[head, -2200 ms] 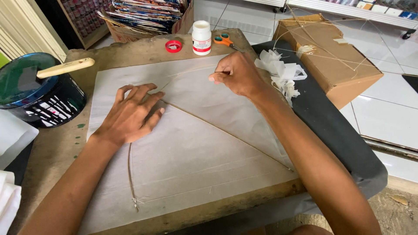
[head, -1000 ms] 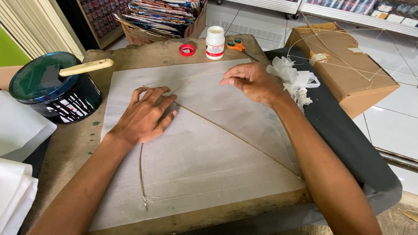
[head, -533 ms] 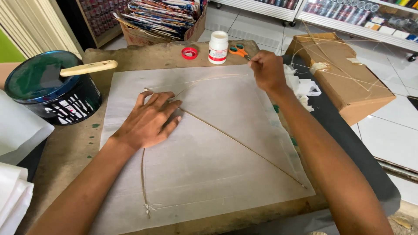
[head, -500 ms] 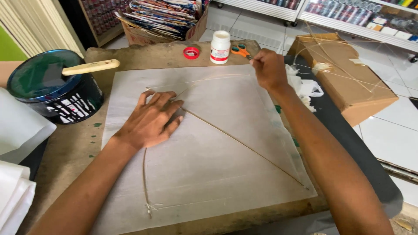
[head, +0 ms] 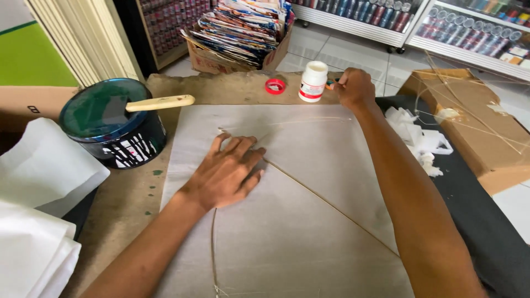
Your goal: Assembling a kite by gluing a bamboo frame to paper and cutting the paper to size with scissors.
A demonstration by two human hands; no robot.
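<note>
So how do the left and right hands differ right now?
The left hand lies flat, fingers spread, pressing the pale paper sheet mid-table. The right hand is curled, reaching past the sheet's far edge beside the white bottle. Both are bare.

Single head-worn view, looking steeply down and forward from close above the worktable (head: 132,204). Both forearms enter from the lower edge of the frame. Shop floor and shelving (head: 386,16) occupy the upper part of the frame.
</note>
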